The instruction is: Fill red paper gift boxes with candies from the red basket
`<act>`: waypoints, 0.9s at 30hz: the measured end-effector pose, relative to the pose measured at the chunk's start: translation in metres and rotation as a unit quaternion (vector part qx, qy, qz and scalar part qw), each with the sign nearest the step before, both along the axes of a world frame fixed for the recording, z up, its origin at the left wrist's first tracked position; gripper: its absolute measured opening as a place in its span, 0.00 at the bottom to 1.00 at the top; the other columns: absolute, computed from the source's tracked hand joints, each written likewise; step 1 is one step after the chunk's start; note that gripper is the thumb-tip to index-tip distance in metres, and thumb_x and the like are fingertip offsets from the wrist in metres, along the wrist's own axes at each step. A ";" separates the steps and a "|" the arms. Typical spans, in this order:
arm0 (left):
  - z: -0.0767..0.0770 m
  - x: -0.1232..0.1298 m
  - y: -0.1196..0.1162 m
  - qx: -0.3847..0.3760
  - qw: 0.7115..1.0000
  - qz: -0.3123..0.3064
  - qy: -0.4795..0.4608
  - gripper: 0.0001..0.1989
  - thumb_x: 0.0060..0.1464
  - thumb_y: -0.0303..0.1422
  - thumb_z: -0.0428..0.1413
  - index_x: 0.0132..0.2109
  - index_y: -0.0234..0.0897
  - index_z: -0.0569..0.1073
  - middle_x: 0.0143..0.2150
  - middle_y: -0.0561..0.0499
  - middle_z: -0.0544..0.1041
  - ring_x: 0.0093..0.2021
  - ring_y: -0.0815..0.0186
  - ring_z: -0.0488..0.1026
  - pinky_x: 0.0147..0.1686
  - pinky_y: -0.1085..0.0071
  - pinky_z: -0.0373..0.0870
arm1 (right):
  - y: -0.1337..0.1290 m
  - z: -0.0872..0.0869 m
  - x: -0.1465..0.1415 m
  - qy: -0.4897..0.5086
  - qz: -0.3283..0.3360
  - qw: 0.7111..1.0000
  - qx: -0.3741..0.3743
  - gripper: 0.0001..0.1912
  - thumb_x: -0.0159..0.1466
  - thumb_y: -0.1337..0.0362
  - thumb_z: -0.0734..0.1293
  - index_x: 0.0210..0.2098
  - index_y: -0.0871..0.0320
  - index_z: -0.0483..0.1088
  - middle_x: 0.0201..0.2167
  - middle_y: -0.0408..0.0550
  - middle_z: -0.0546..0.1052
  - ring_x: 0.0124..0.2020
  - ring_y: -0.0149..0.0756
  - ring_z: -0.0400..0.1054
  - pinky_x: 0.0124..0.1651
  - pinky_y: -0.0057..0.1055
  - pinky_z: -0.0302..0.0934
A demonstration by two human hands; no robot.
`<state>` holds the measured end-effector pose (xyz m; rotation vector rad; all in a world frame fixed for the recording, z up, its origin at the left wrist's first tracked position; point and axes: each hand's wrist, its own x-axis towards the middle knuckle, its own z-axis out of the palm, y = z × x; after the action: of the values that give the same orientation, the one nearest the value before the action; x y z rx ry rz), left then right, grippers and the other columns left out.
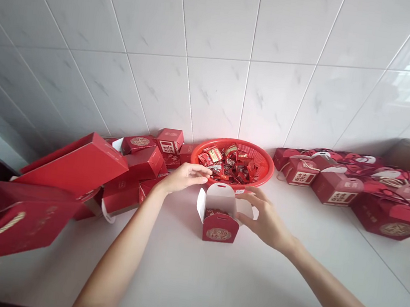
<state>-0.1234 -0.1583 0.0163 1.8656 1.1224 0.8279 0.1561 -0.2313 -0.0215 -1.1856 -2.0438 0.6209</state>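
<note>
A small red gift box [220, 228] stands upright on the white table, its white-lined flaps raised and spread, with red wrapped pieces visible inside. My left hand [187, 177] hovers up and left of the box, fingers extended and holding nothing, near the front rim of the red basket [269, 173]. On the other side, my right hand [263, 215] is at the box's right flap, its thumb and fingers apart around the flap's edge. Red wrapped sweets [229, 163] fill the basket behind the box.
Red boxes [133, 164] lie piled at the left, beside a large red bag [26, 215] with a rope handle. Closed red boxes [338, 188] with cord handles stand in rows at the right. A tiled wall [213, 94] rises behind the table [187, 287].
</note>
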 end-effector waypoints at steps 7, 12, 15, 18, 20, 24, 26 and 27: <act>0.000 0.006 -0.008 0.015 1.000 0.009 -0.005 0.22 0.49 0.45 0.65 0.47 0.36 0.80 0.50 0.43 0.83 0.52 0.54 0.79 0.59 0.55 0.71 | -0.001 -0.003 0.018 0.073 -0.034 0.997 0.001 0.13 0.57 0.67 0.65 0.40 0.55 0.76 0.43 0.50 0.77 0.27 0.30 0.65 0.35 0.35 0.69; 0.006 0.013 -0.027 0.097 0.994 0.046 -0.025 0.20 0.52 0.43 0.62 0.47 0.34 0.80 0.50 0.42 0.81 0.49 0.56 0.79 0.54 0.58 0.74 | 0.007 0.012 0.044 0.074 -0.054 0.996 0.018 0.11 0.60 0.59 0.67 0.39 0.55 0.77 0.42 0.51 0.78 0.30 0.35 0.72 0.35 0.37 0.72; 0.015 0.017 -0.045 0.169 0.982 0.073 -0.039 0.17 0.56 0.41 0.60 0.48 0.36 0.79 0.50 0.43 0.79 0.47 0.59 0.79 0.52 0.61 0.76 | 0.013 0.030 0.048 0.080 -0.057 0.994 0.049 0.15 0.62 0.51 0.68 0.40 0.54 0.77 0.41 0.53 0.79 0.37 0.42 0.76 0.38 0.39 0.74; 0.020 0.015 -0.064 0.204 0.974 0.090 -0.028 0.16 0.58 0.40 0.59 0.49 0.37 0.80 0.49 0.44 0.79 0.48 0.60 0.78 0.52 0.63 0.76 | 0.021 0.050 0.042 0.093 -0.046 0.993 0.064 0.17 0.63 0.48 0.68 0.41 0.54 0.77 0.43 0.53 0.79 0.39 0.44 0.77 0.41 0.41 0.75; 0.017 0.007 -0.073 0.214 0.970 0.113 -0.013 0.15 0.59 0.40 0.59 0.49 0.37 0.79 0.50 0.44 0.78 0.50 0.59 0.77 0.54 0.62 0.75 | 0.026 0.058 0.032 0.091 -0.037 0.993 0.061 0.17 0.63 0.49 0.68 0.41 0.55 0.77 0.45 0.54 0.80 0.41 0.45 0.77 0.44 0.42 0.74; -0.001 -0.014 -0.081 0.222 0.955 0.197 -0.002 0.15 0.58 0.40 0.58 0.48 0.37 0.79 0.50 0.44 0.78 0.50 0.58 0.77 0.56 0.61 0.74 | 0.036 0.058 0.011 0.063 -0.010 0.997 0.043 0.14 0.63 0.54 0.68 0.41 0.56 0.77 0.46 0.53 0.80 0.40 0.43 0.77 0.44 0.40 0.73; -0.010 -0.022 -0.081 0.231 0.945 0.233 -0.004 0.15 0.57 0.40 0.58 0.47 0.37 0.79 0.50 0.44 0.79 0.50 0.58 0.77 0.55 0.60 0.75 | 0.041 0.052 0.004 0.051 -0.003 0.998 0.031 0.12 0.62 0.56 0.68 0.40 0.56 0.77 0.44 0.52 0.80 0.40 0.42 0.77 0.44 0.39 0.73; -0.013 -0.024 -0.082 0.235 0.940 0.246 -0.008 0.15 0.57 0.40 0.58 0.47 0.37 0.79 0.50 0.44 0.79 0.50 0.58 0.77 0.55 0.60 0.75 | 0.044 0.049 0.001 0.046 -0.003 0.999 0.027 0.12 0.62 0.56 0.68 0.40 0.56 0.77 0.43 0.52 0.80 0.40 0.42 0.77 0.44 0.39 0.72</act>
<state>-0.1473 -0.2398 0.0038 1.9650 1.5091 1.5019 0.1571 -0.1877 0.0279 -1.1120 -1.9663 0.6022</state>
